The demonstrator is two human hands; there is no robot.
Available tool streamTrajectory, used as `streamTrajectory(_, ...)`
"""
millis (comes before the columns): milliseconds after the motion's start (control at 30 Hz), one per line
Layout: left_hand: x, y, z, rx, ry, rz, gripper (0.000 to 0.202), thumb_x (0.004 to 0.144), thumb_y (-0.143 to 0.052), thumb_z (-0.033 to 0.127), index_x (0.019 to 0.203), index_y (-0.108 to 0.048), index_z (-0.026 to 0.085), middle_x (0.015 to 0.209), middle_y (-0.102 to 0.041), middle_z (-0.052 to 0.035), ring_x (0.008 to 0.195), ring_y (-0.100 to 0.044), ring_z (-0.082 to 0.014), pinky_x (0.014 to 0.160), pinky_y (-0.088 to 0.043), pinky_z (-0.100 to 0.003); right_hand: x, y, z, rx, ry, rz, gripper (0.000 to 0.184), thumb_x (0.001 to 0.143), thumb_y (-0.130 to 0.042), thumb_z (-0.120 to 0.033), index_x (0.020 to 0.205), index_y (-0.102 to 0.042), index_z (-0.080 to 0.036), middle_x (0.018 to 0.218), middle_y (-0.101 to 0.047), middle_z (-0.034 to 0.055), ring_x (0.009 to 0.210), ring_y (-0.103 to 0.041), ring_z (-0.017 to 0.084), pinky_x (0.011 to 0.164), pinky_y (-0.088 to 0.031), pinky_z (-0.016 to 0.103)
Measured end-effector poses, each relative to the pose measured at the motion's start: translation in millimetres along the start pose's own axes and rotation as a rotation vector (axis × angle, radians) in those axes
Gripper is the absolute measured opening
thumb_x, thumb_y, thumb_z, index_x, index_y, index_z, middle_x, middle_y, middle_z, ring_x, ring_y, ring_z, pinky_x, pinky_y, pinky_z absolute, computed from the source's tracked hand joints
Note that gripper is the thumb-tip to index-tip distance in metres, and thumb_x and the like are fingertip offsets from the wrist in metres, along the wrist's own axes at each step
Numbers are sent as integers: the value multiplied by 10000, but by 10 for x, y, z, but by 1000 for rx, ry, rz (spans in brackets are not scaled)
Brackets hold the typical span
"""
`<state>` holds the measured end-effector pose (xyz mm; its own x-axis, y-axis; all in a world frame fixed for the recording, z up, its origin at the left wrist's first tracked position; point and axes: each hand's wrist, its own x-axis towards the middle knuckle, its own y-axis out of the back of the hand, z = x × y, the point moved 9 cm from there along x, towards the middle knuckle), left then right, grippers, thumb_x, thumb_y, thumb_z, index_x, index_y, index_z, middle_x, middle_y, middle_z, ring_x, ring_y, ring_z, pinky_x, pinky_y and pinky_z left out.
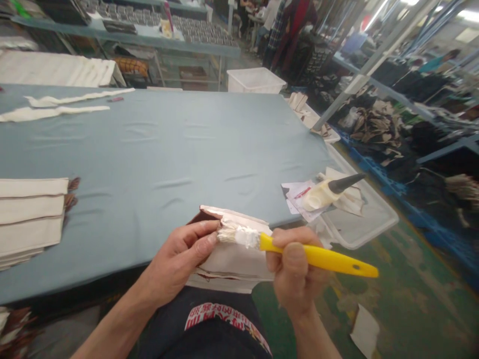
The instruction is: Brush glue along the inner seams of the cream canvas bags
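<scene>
Pinches yellow-handled brush (329, 259) near the front of its handle, between thumb and curled fingers of right hand (297, 274). Pins pale, brown-edged piece (232, 259) under thumb and fingers of left hand (187, 252), close together, tips just beside the bristles. Lays white-coated bristles on that piece, at the near edge of blue-grey worktop (224, 139), above the lap. Note, to the right on the worktop corner, pale container (316, 197) with dark tapered handle, over papers; just past it, clear bin (374, 237). Note, at left, stack of similar pieces (30, 209); farther, pale strips (67, 110). Beyond the far edge, see white bin (256, 80), then blurred people (294, 30).
</scene>
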<state>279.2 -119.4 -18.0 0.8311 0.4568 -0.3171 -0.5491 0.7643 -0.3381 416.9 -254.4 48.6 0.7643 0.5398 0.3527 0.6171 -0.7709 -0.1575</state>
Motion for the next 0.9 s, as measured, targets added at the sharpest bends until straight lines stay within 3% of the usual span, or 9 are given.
streamTrajectory(200,-21,-191,-64,-117,37,-110,450,893,-851,391,1303,-792,216,1039,-846,-112,817,-777,-192,759,-624,-258,-47,21,-78,-106,176,28,218,1084,-575,-414,941,-670,-279,594,-574,-63,493,-510,104,532,-432,249)
streamTrajectory(367,18,-218,-87,-204,102,-54,435,842,-892,366,1237,-822,199,996,-847,-94,784,-755,-163,709,-594,-203,-77,-51,-219,-341,394,-65,214,1088,-552,-376,957,-668,-252,641,-624,-39,537,-579,128,551,-484,275)
streamTrajectory(600,25,-246,-63,-216,139,-25,433,785,-941,367,1169,-848,190,920,-837,-74,724,-709,-135,664,-561,-173,-83,-175,-294,-429,594,-193,179,1097,-543,-306,975,-643,-221,645,-667,-34,509,-596,109,522,-500,250)
streamTrajectory(700,39,-259,-72,-233,137,-23,432,760,-957,366,1144,-857,194,898,-831,-71,707,-701,-134,654,-560,-176,-74,-162,-313,-455,632,-231,171,1097,-547,-295,991,-653,-213,677,-694,-23,542,-634,113,540,-522,249)
streamTrajectory(900,67,-268,-36,-273,108,-29,414,735,-974,348,1102,-871,188,745,-792,-44,613,-640,-98,555,-483,-125,-53,132,-372,-402,540,-44,178,1085,-578,-370,1009,-669,-238,696,-692,-29,555,-630,136,544,-543,281)
